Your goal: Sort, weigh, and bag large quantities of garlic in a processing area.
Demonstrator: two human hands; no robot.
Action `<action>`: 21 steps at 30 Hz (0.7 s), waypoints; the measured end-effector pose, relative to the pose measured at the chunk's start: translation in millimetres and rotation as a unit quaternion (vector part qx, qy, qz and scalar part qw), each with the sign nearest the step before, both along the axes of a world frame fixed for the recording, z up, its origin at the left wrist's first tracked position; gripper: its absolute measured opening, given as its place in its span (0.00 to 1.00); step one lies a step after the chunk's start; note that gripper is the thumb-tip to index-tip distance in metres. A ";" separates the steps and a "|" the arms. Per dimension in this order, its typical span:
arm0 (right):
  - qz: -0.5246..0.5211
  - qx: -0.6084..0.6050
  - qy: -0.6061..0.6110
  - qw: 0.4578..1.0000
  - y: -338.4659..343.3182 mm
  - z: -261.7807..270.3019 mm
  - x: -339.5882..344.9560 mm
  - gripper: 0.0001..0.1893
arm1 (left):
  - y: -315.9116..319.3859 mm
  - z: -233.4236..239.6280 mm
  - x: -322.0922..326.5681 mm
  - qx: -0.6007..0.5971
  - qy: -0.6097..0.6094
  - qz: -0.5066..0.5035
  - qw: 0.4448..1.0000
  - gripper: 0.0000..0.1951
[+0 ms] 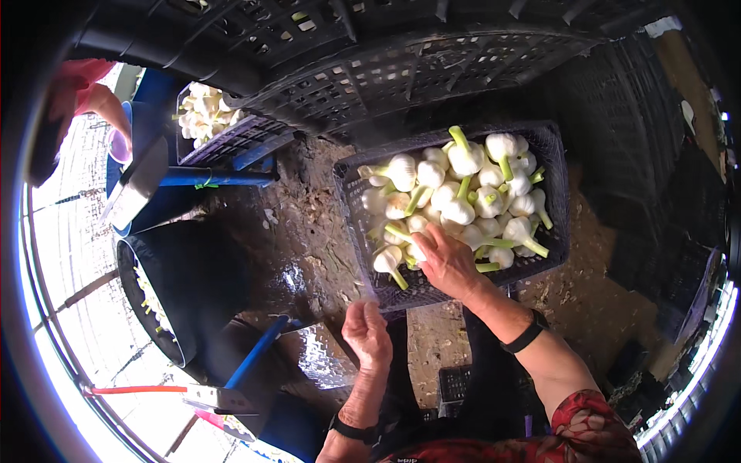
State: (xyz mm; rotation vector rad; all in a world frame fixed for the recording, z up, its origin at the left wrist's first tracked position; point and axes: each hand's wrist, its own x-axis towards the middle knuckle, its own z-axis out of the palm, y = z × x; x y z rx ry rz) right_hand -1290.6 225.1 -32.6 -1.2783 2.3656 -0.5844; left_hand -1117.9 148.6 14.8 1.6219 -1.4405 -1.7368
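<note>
A black plastic crate [556, 191] in front of me holds many white garlic bulbs [460, 209] with cut green stems. Fine purplish netting [399, 300] covers its rim and sides. My right hand [448, 260] reaches over the near side, fingertips among the bulbs at the left front. Whether it grips one is hidden by the fingers. Just outside the near left corner, my left hand [367, 334] has its fingers pinched together, seemingly on the thin edge of the netting. Both wrists wear dark bands.
Stacked black crates [405, 63] rise behind the garlic crate. Left are another crate of garlic [205, 116], a blue metal frame [214, 176], a large dark tub [179, 289] and another person's arm [107, 110]. Debris litters the wet floor [307, 191].
</note>
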 end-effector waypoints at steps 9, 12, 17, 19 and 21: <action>0.056 0.070 -0.064 0.994 14.9 13.1 45.8 0.14 | -65.7 -37.2 3.0 0.052 -0.031 0.068 0.996 0.15; 0.046 0.153 -0.093 0.983 15.3 -22.4 56.8 0.09 | -112.0 -79.2 -17.4 0.146 -0.052 0.034 0.987 0.25; -0.022 0.128 -0.169 0.977 7.6 -6.5 44.9 0.09 | -167.1 -136.6 -58.9 0.337 0.030 -0.048 0.940 0.20; -0.140 -0.054 -0.136 0.979 0.0 34.3 17.1 0.07 | -191.5 -151.5 -45.2 0.315 0.000 -0.076 0.946 0.18; -0.231 -0.157 -0.002 0.960 -5.6 43.0 -33.7 0.14 | -173.4 -155.6 -57.9 0.324 -0.023 -0.122 0.938 0.16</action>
